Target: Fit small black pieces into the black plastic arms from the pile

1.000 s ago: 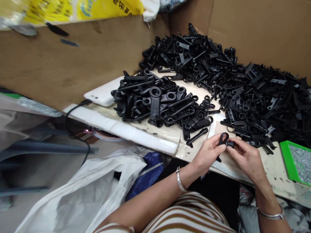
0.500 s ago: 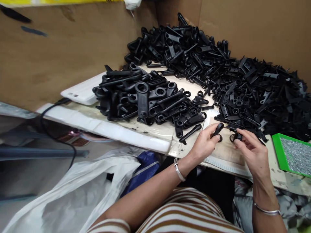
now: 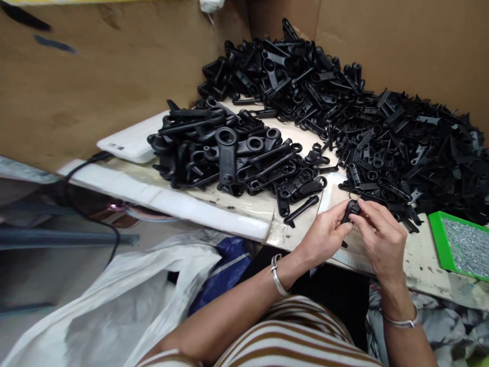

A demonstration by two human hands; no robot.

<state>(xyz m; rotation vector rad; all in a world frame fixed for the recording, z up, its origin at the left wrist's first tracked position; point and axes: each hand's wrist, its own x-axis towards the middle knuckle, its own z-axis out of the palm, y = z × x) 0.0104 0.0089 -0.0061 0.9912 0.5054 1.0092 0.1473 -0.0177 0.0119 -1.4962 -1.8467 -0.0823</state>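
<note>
My left hand (image 3: 324,232) is closed round a black plastic arm with a ring-shaped end (image 3: 347,213). Pressed against that ring end, my right hand (image 3: 382,234) pinches a small black ribbed piece (image 3: 355,206); its fingers hide much of it. The two parts meet between my fingertips, over the front edge of the worktable. How far one sits inside the other I cannot tell. Left of my hands lies a single black arm (image 3: 301,210), beside a pile of black arms with ring ends (image 3: 227,158).
A larger heap of black plastic parts (image 3: 385,137) spreads along the back and right against cardboard walls (image 3: 405,41). At right sits a green tray (image 3: 439,244) of small metal pieces. A white box (image 3: 133,140) with a black cable stands left. Below hangs a white plastic bag (image 3: 114,306).
My right hand has moved left with the small ribbed piece and brought it against the ring end of the arm in my left hand. The hands were apart before.
</note>
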